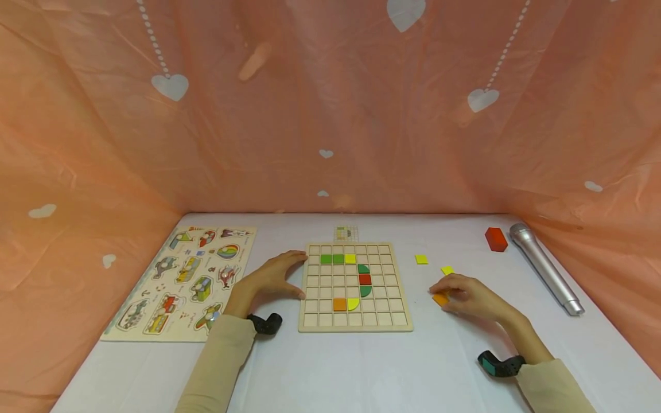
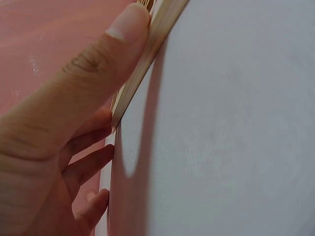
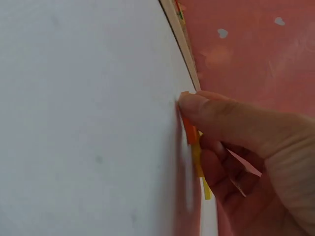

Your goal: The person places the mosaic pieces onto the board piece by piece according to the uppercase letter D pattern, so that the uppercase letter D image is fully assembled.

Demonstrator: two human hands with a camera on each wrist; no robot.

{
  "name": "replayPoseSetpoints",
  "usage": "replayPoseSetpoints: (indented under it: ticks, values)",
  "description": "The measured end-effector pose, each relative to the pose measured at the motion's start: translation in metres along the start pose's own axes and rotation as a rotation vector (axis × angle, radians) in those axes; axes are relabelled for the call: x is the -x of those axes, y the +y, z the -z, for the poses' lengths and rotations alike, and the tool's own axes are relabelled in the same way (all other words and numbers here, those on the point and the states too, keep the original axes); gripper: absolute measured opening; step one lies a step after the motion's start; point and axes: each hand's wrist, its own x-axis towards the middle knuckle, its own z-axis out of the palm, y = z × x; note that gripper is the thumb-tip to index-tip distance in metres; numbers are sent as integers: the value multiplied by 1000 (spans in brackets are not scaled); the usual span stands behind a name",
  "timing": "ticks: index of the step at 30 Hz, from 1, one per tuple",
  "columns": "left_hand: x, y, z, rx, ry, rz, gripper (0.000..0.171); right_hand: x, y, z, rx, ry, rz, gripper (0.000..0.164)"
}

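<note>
A square wooden grid board (image 1: 356,328) lies mid-table, with several green, yellow, red and orange tiles set in its cells. Along its left edge rest the thumb and fingertips of my left hand (image 1: 271,275); in the left wrist view the thumb (image 2: 88,71) lies against the wooden rim. To the right of the board, my right hand (image 1: 472,295) pinches an orange tile (image 1: 440,299) low over the table. The right wrist view has the thumb on the orange tile (image 3: 190,129). Just beyond that hand lies a yellow tile (image 1: 447,269), partly covered, and another yellow square tile (image 1: 421,259) farther left.
A small pattern card (image 1: 346,233) lies behind the board. On the left is a picture puzzle board (image 1: 175,287) with vehicle pieces. A red block (image 1: 496,240) and a silver microphone (image 1: 544,269) lie at the right. Orange curtains with hearts enclose the table.
</note>
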Motion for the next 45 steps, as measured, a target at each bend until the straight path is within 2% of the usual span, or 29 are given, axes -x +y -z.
replayPoseSetpoints:
  ticks: [4, 9, 12, 18, 23, 26, 30, 33, 37, 45]
  values:
    - [0, 0, 0, -2, 1, 1, 92, -1, 1, -3, 26, 17, 55, 26]
    - [0, 0, 0, -2, -2, 8, 92, -9, -2, -8, 57, 37, 7, 23]
    - [0, 1, 0, 0, -1, 9, 92, -17, -6, -12, 54, 55, 10, 23]
    - [-1, 1, -1, 4, 1, 5, 92, -42, -23, -25, -14, 54, 80, 24]
    - [0, 1, 0, 4, 5, 0, 92, -68, -44, -43, -40, 52, 117, 26]
    - [0, 2, -1, 0, 6, -1, 92, -83, -72, -52, -75, 34, 128, 26]
    - [0, 2, -1, -5, 9, -4, 92, -104, -86, -73, -114, 9, 161, 25]
    - [0, 1, -1, -5, 10, -5, 92, -118, -80, -93, -87, -2, 200, 25]
    - [0, 0, -1, 2, 11, 4, 92, -128, -90, -109, -20, -38, 213, 23]
    - [1, 3, 0, 18, 10, 17, 91, -136, -96, -130, -15, -66, 143, 25]
